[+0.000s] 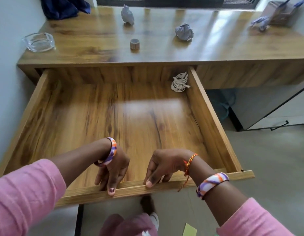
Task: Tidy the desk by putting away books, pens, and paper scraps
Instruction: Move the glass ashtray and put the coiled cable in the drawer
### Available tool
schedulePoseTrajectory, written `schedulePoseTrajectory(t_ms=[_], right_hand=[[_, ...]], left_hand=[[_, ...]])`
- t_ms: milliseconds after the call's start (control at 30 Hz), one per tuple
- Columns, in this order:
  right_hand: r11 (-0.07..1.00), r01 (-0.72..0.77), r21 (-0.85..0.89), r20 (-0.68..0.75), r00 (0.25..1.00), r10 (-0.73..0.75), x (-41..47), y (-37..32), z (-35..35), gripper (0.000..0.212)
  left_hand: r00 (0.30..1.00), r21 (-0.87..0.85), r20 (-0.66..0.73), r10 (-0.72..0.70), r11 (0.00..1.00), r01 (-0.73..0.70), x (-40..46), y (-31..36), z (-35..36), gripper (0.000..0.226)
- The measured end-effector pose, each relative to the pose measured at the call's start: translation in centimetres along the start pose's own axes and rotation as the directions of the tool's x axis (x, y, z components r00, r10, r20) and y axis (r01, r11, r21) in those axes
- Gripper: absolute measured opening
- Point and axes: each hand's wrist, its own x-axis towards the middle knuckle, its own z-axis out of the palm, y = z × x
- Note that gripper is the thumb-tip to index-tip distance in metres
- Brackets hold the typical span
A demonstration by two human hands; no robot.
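- Head view: my desk (215,53) is glossy wood under a dark-framed window, with a pale wall on the left and grey floor below.
- Its wide drawer (113,108) is pulled out toward me; a coiled white cord (179,82) lies in its back right corner.
- My left hand (113,169) and right hand (162,165) both grip the drawer's front edge, fingers curled inside, thumbs on the rim.
- Crumpled paper scraps sit on the desk: one upright at the back (127,15), one ball mid-desk (184,32), one at the far right (260,23) beside a brown box (279,13).
- A glass ashtray (39,42) sits on the left, a small tape roll (134,43) in the middle.
- I can read no writing anywhere.
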Motion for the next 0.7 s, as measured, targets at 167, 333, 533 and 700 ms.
schedulePoseTrajectory(t_ms=[167,333,533,700], right_hand=[[0.998,0.023,0.061,0.155,0.987,-0.032,0.7,0.9,-1.5,0.03],[0.981,-0.039,0.191,0.346,0.938,-0.03,1.3,2.5,-3.5,0.014],[0.969,-0.034,0.246,0.001,0.999,0.034,1.3,4.0,-9.2,0.027],[0.873,0.198,0.445,-0.442,0.897,0.022,2.1,3.3,-14.6,0.018]], left_hand=[[0.99,0.355,-0.029,0.136,0.928,-0.117,1.3,0.3,-0.3,0.033],[0.954,-0.073,0.042,0.297,0.953,-0.293,2.8,1.5,-2.2,0.025],[0.811,-0.312,-0.347,0.472,0.757,-0.574,7.1,2.2,-10.8,0.02],[0.423,-0.222,-0.895,0.145,0.676,-0.702,8.6,2.5,-20.9,0.019]])
